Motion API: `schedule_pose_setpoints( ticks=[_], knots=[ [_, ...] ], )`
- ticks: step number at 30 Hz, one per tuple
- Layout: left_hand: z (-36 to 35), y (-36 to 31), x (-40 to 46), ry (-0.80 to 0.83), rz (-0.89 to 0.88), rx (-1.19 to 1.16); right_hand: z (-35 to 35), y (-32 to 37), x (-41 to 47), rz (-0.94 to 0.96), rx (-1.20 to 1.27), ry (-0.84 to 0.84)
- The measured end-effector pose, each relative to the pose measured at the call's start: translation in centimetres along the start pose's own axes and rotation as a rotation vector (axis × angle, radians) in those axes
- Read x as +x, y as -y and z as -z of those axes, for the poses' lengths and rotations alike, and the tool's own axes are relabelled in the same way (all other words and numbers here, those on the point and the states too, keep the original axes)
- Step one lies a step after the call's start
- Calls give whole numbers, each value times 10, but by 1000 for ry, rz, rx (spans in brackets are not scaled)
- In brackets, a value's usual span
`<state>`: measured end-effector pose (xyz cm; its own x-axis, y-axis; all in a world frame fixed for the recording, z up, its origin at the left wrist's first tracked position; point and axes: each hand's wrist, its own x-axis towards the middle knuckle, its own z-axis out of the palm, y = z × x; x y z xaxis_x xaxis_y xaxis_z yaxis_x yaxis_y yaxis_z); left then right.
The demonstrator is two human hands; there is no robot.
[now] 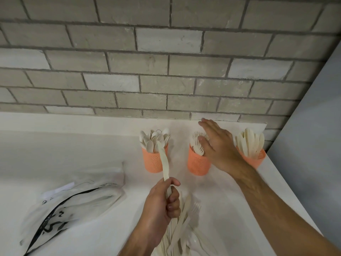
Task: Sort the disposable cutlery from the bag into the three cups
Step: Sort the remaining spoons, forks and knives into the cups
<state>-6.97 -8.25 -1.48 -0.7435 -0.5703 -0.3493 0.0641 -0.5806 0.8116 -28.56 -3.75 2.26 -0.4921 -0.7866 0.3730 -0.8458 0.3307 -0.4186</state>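
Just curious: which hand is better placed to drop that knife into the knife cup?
Probably the left hand: it already grips the knife. The right hand, open and empty, hovers nearer the knife cup.

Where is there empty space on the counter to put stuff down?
The counter is bare left of the spoon cup, between the wall and the bag. A narrower bare strip lies between the spoon cup and the fork cup. It is crowded at the near edge, where the loose cutlery pile lies, and between the fork cup and the knife cup.

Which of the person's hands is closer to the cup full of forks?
Right. The right hand hovers open right at the fork cup; the left hand grips a knife nearer the camera.
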Motion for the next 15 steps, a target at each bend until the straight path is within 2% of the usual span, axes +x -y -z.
schedule_pose_setpoints(
  ticks=[2,5,7,10,15],
  knots=[
    [-4,0,0,51,-19,11,11,17,-15,-104,268,-4],
    [-13,2,-2,89,-47,108,21,39,-43,-243,581,362],
    [-19,3,-2,91,-80,215,20,45,-61,-244,741,496],
    [-30,6,-1,97,-90,330,15,39,-77,-320,897,344],
    [-50,12,3,164,-83,405,31,22,-91,-345,909,208]
  ],
)
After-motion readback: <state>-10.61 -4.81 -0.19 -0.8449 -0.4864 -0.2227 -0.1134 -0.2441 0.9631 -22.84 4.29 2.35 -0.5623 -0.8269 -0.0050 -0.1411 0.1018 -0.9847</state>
